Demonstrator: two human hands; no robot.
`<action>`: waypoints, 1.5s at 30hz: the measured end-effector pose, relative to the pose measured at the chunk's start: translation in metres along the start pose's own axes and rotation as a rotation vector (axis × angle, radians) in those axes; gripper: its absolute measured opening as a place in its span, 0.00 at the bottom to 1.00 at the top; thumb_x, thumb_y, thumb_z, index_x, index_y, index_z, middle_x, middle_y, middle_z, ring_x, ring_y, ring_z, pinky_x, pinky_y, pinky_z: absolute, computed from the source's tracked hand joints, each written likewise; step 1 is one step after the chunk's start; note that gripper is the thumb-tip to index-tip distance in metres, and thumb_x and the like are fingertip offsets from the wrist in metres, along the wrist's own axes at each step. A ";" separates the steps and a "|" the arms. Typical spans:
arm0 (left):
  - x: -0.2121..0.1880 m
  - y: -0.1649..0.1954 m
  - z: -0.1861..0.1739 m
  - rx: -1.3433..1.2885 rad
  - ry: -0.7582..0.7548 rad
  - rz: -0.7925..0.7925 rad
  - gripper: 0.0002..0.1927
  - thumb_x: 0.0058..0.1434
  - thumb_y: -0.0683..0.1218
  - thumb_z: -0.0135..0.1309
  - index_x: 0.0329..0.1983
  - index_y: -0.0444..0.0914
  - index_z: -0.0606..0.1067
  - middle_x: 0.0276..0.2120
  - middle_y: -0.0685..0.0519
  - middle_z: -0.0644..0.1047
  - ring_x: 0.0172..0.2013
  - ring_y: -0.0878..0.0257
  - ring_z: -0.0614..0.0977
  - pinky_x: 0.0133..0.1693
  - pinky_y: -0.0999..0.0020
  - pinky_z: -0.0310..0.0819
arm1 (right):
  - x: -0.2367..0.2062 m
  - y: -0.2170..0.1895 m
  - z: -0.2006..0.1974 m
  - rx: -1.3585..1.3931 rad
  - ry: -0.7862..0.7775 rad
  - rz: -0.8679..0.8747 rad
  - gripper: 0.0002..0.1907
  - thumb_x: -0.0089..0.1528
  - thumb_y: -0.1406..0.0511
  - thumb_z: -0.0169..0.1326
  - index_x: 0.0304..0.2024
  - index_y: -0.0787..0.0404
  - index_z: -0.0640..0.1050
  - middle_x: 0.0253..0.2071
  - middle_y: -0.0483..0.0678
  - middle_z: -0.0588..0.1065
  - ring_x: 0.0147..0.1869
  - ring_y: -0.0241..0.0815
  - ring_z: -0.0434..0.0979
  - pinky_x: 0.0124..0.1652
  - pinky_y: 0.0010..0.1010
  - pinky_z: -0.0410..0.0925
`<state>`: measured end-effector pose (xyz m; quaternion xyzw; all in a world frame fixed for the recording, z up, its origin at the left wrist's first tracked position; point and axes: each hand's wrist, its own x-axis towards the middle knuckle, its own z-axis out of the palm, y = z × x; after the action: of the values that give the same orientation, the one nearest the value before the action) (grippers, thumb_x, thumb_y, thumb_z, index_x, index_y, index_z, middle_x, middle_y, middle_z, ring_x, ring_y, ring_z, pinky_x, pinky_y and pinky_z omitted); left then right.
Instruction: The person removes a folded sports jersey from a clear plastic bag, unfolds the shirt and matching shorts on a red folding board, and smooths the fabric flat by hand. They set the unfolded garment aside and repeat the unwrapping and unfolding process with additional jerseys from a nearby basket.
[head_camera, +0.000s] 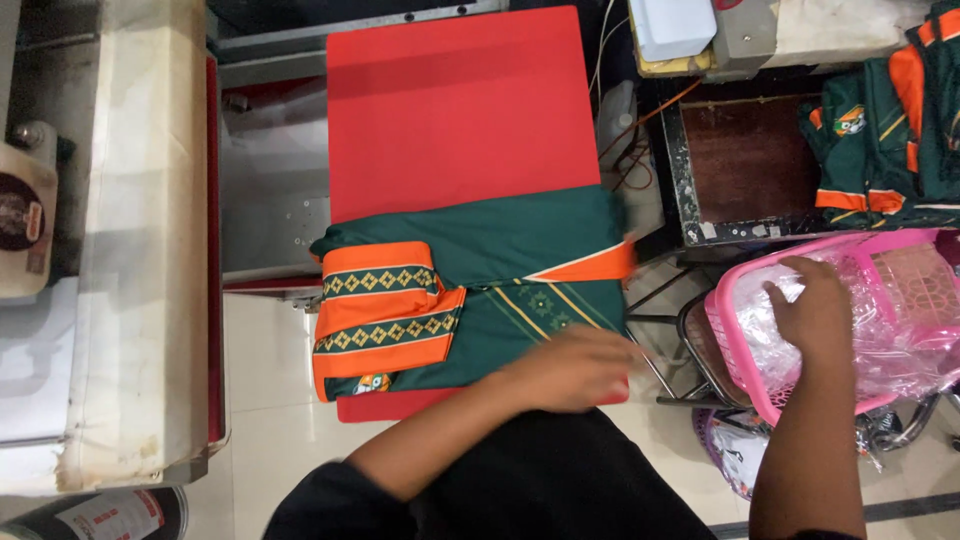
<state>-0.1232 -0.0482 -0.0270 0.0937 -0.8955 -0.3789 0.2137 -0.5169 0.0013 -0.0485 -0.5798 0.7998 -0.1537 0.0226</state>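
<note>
Left hand (575, 365) on folded jersey's (480, 290) near edge.

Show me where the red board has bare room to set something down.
The red board is bare across its far half, beyond the folded green and orange shirt. The near half is crowded: shirt, left hand. Right hand is in the pink basket.

Landmark: red padded board (455, 100), centre of view.
Left of board: long cream-covered bench (140, 240) along the frame edge.
Below board: pale tiled floor (265, 360), evenly lit.
Right of board: dark brown tabletop with a worn metal rim (745, 165).
Above-right of board: white box (672, 25), loose orange wires (655, 110).
</note>
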 end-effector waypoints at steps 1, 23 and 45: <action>-0.023 -0.009 -0.019 0.100 0.068 -0.114 0.24 0.56 0.40 0.57 0.58 0.43 0.77 0.61 0.52 0.77 0.62 0.53 0.77 0.64 0.54 0.68 | -0.004 -0.009 0.007 0.236 -0.019 0.041 0.22 0.60 0.68 0.64 0.57 0.59 0.78 0.55 0.55 0.76 0.55 0.53 0.79 0.49 0.39 0.72; -0.069 -0.133 -0.332 0.805 0.827 -0.431 0.30 0.52 0.37 0.65 0.60 0.32 0.73 0.60 0.20 0.63 0.58 0.27 0.67 0.55 0.50 0.69 | 0.194 -0.195 0.024 0.309 0.222 -0.418 0.12 0.65 0.72 0.62 0.51 0.65 0.80 0.55 0.58 0.79 0.50 0.57 0.81 0.50 0.39 0.73; -0.208 -0.012 -0.158 0.367 0.226 -0.648 0.18 0.66 0.49 0.57 0.58 0.42 0.79 0.70 0.45 0.66 0.73 0.44 0.57 0.70 0.42 0.44 | -0.005 -0.147 0.070 0.339 -0.108 -0.231 0.07 0.66 0.71 0.55 0.47 0.63 0.77 0.44 0.56 0.77 0.49 0.54 0.78 0.49 0.39 0.70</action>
<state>0.1341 -0.0887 -0.0021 0.4497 -0.8431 -0.2477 0.1600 -0.3645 -0.0504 -0.0762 -0.6628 0.6884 -0.2563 0.1450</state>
